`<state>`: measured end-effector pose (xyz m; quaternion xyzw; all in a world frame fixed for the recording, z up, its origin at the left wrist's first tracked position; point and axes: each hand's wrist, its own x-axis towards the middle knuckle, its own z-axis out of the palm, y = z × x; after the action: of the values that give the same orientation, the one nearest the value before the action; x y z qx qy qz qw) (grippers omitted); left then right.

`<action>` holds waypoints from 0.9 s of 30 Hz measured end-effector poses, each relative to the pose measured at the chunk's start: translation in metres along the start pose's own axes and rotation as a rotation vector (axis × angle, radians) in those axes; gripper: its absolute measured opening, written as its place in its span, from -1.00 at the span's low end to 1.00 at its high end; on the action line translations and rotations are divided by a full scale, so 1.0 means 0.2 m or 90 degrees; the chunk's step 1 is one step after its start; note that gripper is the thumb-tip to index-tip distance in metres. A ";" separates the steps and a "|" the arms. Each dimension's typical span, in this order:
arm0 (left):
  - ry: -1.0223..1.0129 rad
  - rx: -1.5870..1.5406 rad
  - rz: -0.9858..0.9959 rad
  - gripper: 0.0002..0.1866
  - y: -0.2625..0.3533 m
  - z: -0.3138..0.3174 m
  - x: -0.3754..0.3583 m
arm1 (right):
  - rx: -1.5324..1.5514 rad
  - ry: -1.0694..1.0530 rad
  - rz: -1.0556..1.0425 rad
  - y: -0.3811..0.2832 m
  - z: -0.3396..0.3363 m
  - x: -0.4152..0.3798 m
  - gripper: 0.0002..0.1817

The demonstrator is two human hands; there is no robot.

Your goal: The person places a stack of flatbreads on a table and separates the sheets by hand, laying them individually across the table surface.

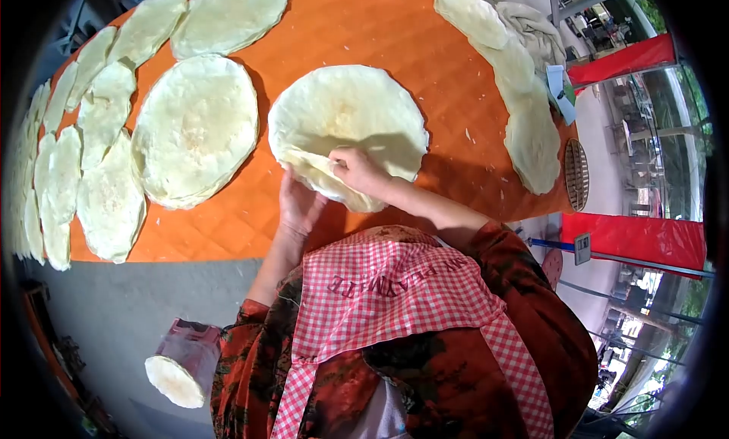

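A round pale flatbread (349,101) lies before me on the orange-covered table, its near edge folded up and over. My right hand (361,171) presses on this fold with its fingers closed on the dough layer. At the near left rim, my left hand (300,203) touches the bread with thumb and fingers apart; some fingertips are hidden by the edge. Just left of my hands rests a stack of round flatbreads (196,131).
Several more flatbreads (110,192) overlap along the table's left side. Others (524,105) line the right edge, near a crumpled cloth (528,29) and a woven basket (577,175). Below the table, a pinkish stool (194,348) holds a round pale piece (175,382).
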<state>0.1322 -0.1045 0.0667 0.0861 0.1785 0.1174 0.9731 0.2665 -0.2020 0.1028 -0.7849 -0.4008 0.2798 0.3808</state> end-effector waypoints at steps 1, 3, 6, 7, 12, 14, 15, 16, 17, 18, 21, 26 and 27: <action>0.018 -0.004 -0.023 -0.49 0.00 -0.04 0.00 | 0.007 -0.005 0.020 0.00 -0.02 0.01 -0.84; 0.097 0.114 0.020 -0.53 -0.04 -0.08 0.02 | 0.001 -0.011 0.055 0.01 -0.03 0.02 -0.83; 0.186 0.186 0.069 -0.56 -0.08 -0.03 0.04 | -0.038 -0.030 0.035 -0.01 -0.04 0.01 -0.84; 0.216 0.220 0.076 -0.58 -0.08 0.01 0.03 | -0.038 -0.087 0.106 -0.03 -0.04 0.00 -0.86; 0.258 0.446 0.099 -0.59 -0.10 -0.18 0.05 | -0.071 -0.015 0.011 0.12 0.08 0.04 -0.88; 0.385 0.486 0.056 -0.61 -0.01 -0.12 0.03 | -0.040 0.070 -0.106 0.17 -0.08 0.19 -0.88; 0.293 0.651 0.137 -0.63 0.04 -0.33 0.03 | 0.036 0.097 -0.113 0.22 -0.25 0.30 -0.91; 0.276 0.613 0.145 -0.64 0.10 -0.42 0.04 | 0.055 0.176 -0.093 0.30 -0.44 0.39 -0.97; 0.259 0.575 0.151 -0.65 0.15 -0.52 0.06 | 0.116 0.208 -0.043 0.46 -0.69 0.47 -0.95; 0.315 0.338 0.085 -0.65 0.19 -0.51 0.04 | 0.238 0.154 0.091 0.28 -1.03 0.35 -0.92; 0.364 0.344 0.092 -0.63 0.25 -0.48 -0.07 | 0.251 0.234 0.036 0.60 -1.57 0.12 -0.81; 0.321 0.281 0.036 -0.51 0.17 -0.42 -0.17 | 0.373 0.303 0.236 1.16 -1.64 -0.28 -0.69; 0.314 0.289 0.020 -0.48 0.20 -0.54 -0.19 | 0.358 0.284 0.281 1.29 -1.57 -0.32 -0.66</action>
<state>0.0492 -0.0626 -0.0121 0.2722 0.4289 0.1072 0.8547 0.5744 -0.4727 0.0718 -0.7586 -0.0388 0.2764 0.5888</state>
